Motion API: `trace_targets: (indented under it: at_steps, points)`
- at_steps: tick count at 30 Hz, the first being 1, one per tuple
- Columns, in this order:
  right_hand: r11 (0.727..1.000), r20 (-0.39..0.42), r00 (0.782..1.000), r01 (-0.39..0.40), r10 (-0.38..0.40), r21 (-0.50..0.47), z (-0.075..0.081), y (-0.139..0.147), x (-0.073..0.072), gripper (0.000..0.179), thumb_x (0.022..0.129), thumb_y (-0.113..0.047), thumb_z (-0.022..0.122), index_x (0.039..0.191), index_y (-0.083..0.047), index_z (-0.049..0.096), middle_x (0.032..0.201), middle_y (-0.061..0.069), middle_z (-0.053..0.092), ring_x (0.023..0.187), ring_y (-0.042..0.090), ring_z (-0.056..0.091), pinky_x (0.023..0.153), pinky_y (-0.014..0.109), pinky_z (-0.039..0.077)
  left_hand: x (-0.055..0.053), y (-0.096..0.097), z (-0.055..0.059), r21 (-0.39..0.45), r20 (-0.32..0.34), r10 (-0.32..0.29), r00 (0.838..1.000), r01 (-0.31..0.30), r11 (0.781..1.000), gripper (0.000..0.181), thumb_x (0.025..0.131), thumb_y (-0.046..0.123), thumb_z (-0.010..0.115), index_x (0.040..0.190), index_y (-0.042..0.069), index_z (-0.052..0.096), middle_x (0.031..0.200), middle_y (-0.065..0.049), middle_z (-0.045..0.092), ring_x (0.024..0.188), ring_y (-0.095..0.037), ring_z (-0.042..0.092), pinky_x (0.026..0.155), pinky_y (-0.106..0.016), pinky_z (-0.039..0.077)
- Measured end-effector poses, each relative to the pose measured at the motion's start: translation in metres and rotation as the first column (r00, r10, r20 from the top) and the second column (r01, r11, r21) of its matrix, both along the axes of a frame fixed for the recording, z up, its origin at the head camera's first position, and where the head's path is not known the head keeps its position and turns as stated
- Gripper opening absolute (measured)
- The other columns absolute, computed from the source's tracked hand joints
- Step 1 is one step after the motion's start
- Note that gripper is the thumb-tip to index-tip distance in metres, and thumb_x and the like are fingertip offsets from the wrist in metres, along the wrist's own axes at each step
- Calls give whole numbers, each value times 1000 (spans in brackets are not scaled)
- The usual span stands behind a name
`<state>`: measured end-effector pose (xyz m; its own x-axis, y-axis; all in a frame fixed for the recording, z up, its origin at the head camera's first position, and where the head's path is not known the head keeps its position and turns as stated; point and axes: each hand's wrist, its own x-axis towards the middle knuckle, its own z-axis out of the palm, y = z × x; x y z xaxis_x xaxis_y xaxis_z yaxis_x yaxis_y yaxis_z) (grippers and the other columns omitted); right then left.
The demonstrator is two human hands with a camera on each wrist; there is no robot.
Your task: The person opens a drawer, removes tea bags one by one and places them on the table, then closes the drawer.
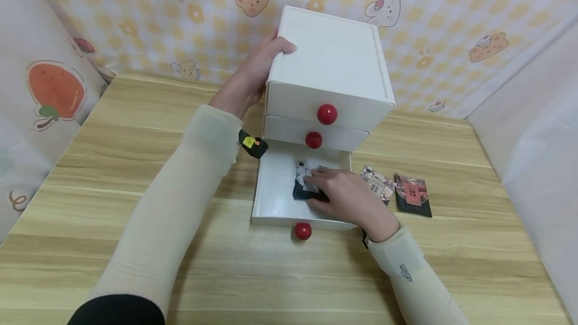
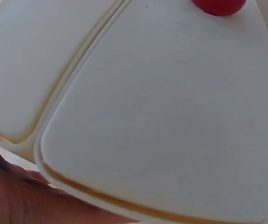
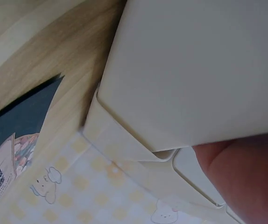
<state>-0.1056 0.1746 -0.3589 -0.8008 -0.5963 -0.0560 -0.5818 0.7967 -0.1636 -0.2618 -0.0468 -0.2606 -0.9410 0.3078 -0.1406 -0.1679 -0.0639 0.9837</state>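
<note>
My left hand (image 1: pixel 248 74) grips the left side of a white drawer cabinet (image 1: pixel 334 54), its thumb over the top edge. In the left wrist view, part of that hand (image 2: pixel 36 200) shows beside the white drawer fronts (image 2: pixel 162 112). The bottom drawer (image 1: pixel 274 199) is pulled out. Inside it, my right hand (image 1: pixel 345 197) pinches a small dark packet (image 1: pixel 300 189) with a pale label, between fingers and thumb; the hand covers the packet's right part. The right wrist view shows part of the hand (image 3: pixel 250 177) above the drawer's outer wall (image 3: pixel 185 70), not the pinched packet.
To the right of the drawer, a floral-labelled packet (image 1: pixel 378 183) and a red-labelled packet (image 1: pixel 413 194) lie on the wooden table (image 1: pixel 217 270). Red knobs (image 1: pixel 303 231) mark the drawers. A yellow checked cloth (image 1: pixel 162 14) hangs behind the cabinet, with white cloth at both sides.
</note>
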Motion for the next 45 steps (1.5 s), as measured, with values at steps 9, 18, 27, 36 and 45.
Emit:
trace_targets:
  at_steps: [9,18,27,36,45]
  points:
    - [1000,-18,1000,-6,6,-30,-2,1,0,35,89,-13,71,124,-14,73,124,7,73,112,25,72,71,34,59,1,0,0,-18,14,3,1000,-3,1000,64,99,37,44,158,44,21,159,5,29,139,-23,31,113,-46,31]
    - [993,-124,992,-34,20,-116,4,2,3,21,86,-5,78,105,-11,78,94,1,79,75,9,70,71,30,59,1,1,0,-26,0,-2,1000,2,1000,64,99,38,43,158,45,18,161,6,26,141,-23,28,114,-47,29]
    - [974,-201,980,-58,13,-220,13,5,7,11,84,-4,80,94,-9,76,78,-1,76,61,4,59,59,23,52,1,2,-1,-22,-14,-3,1000,3,1000,64,99,37,43,159,43,20,160,6,27,141,-22,28,115,-46,28]
    - [950,-228,973,-45,-28,-310,28,11,18,26,77,2,83,100,-9,77,88,3,79,70,11,71,67,28,59,1,-2,0,-22,-38,2,999,-3,1000,66,98,35,44,159,43,20,163,6,24,143,-21,25,117,-45,25]
    - [892,-468,884,-218,9,-396,30,36,35,33,84,-5,78,117,-9,75,78,1,77,56,7,60,53,20,48,1,1,-1,-14,-43,-18,999,17,1000,64,99,35,42,159,41,20,160,5,28,141,-21,28,115,-46,27]
